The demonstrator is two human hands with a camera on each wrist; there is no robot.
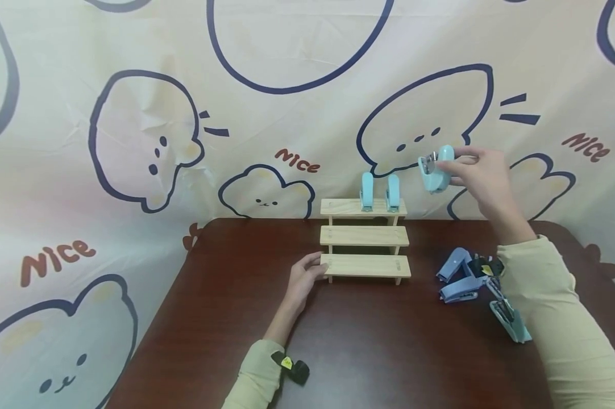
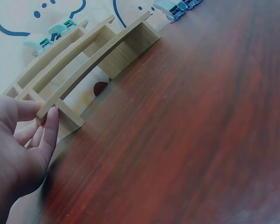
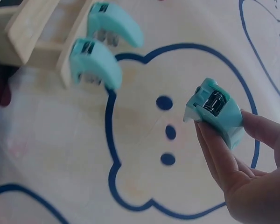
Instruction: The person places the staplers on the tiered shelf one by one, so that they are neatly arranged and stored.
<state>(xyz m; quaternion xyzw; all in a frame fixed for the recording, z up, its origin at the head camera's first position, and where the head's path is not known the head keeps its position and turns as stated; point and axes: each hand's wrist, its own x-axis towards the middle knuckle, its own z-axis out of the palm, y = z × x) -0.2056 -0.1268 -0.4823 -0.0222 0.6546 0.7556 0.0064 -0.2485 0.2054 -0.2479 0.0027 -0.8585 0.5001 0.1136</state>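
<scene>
A three-step wooden rack (image 1: 365,236) stands at the back of the table. My left hand (image 1: 304,277) pinches the left end of its lowest board, thumb and fingers around the edge in the left wrist view. In the air right of the rack, my right hand (image 1: 483,176) grips a small teal stapler-like tool (image 1: 444,176) between thumb and fingers. Its metal parts face left in the head view. Two matching teal tools stand upright on the top board, a left one (image 1: 366,191) and a right one (image 1: 393,192), both apart from my hands.
Under my right forearm lie blue-violet tools (image 1: 460,288) of similar build and a teal one (image 1: 512,322) with metal showing. The brown table (image 1: 225,295) meets a cartoon-printed backdrop (image 1: 266,130) behind the rack. Black cameras sit on both sleeves.
</scene>
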